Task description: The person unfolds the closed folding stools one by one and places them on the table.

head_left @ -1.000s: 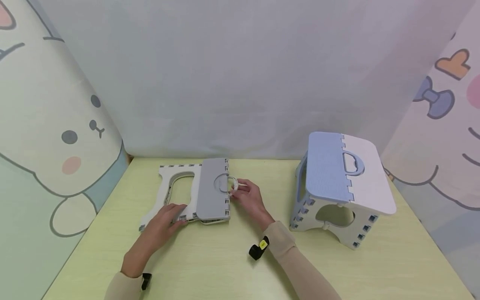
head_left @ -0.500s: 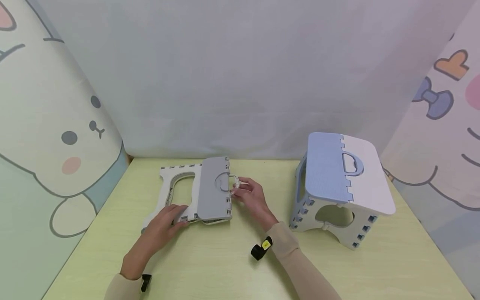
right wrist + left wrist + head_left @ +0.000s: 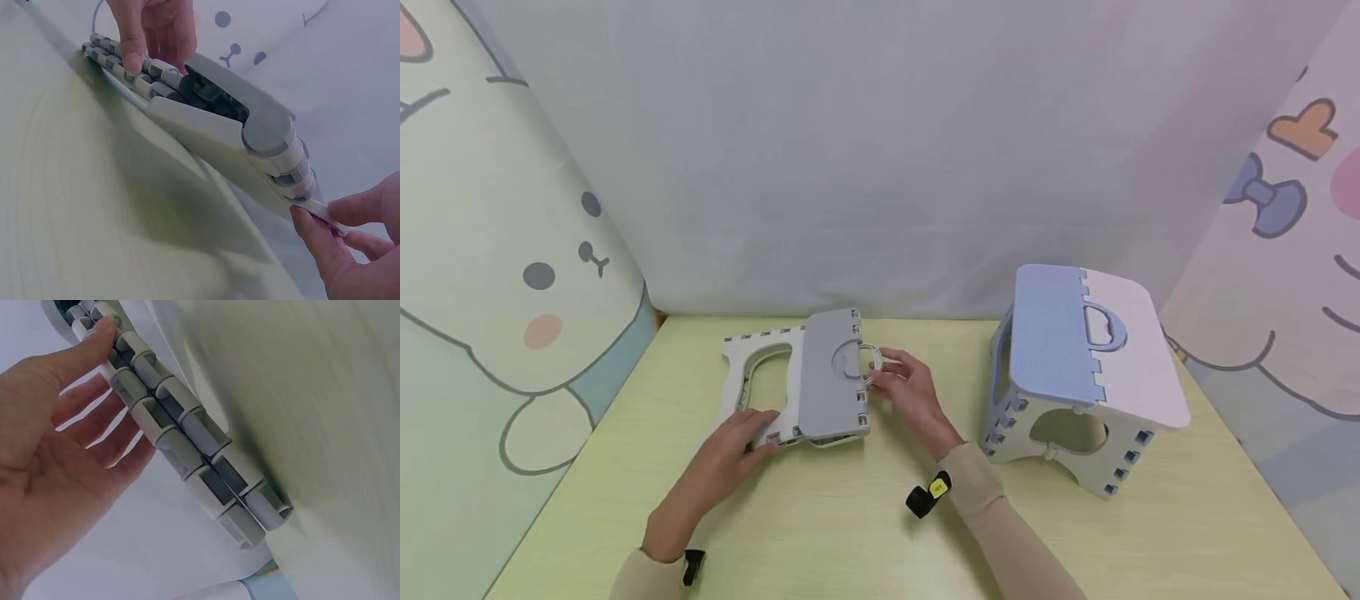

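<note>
A folded grey-and-white step stool (image 3: 833, 408) is at the left half of the table, laid flat, with its handle end raised slightly off the table in the right wrist view. My left hand (image 3: 730, 450) grips its near side edge, the thumb lying on the hinge knuckles (image 3: 181, 425) in the left wrist view. With thumb and fingers, my right hand (image 3: 913, 396) pinches the white handle loop (image 3: 320, 212) at the stool's right end. The underside of the stool is mostly hidden.
An unfolded blue-and-white step stool (image 3: 1052, 333) stands upright at the right of the pale wooden table (image 3: 850, 533). A white cloth backdrop (image 3: 880, 167) rises behind the table's far edge, with cartoon-printed panels at both sides.
The folded stool has shifted a little to the right, its handle end rising slightly. My right hand has moved right and up with the handle. My left hand keeps its grip.
</note>
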{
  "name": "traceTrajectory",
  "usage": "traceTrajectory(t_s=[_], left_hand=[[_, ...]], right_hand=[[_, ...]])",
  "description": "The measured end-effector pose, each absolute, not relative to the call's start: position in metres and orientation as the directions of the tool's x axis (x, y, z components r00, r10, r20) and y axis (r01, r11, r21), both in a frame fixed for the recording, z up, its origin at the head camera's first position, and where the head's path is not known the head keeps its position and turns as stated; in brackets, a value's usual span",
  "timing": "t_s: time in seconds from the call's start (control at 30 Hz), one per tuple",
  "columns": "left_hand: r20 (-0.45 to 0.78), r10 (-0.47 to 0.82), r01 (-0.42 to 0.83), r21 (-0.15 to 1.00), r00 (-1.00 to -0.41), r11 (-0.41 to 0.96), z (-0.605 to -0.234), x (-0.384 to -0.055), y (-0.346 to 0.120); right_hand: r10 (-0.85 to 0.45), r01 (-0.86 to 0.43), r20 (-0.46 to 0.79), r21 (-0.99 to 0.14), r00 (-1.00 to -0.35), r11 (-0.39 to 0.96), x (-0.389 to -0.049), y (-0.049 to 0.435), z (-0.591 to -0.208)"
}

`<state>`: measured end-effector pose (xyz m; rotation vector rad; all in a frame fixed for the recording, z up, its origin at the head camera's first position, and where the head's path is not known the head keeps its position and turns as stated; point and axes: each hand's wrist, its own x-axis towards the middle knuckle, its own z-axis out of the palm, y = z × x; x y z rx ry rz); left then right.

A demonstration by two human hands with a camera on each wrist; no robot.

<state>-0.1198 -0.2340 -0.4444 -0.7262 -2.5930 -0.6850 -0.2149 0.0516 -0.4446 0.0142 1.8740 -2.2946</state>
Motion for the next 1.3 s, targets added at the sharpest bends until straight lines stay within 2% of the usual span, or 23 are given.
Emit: traceTrajectory(t_s=[0.17, 0.4, 1.3], left_hand=[[0.469, 0.392, 0.574, 0.350, -0.791, 0.740, -0.443, -0.120, -0.232], [0.424, 0.367, 0.530, 0.380, -0.828, 0.758, -0.441, -0.116, -0.228], [0.570, 0.401, 0.623, 0.268, -0.717, 0.735, -0.440, -0.118, -0.223]], right_hand=[[-0.135, 0.134, -0.111, -0.974, -0.985, -0.183, -0.215, 0.055, -0.441], [-0.131, 0.127, -0.105, -0.977, -0.986, -0.170, -0.213, 0.057, -0.437], [-0.157, 0.069, -0.045, -0.986, -0.986, -0.150, -0.215, 0.067, -0.416]])
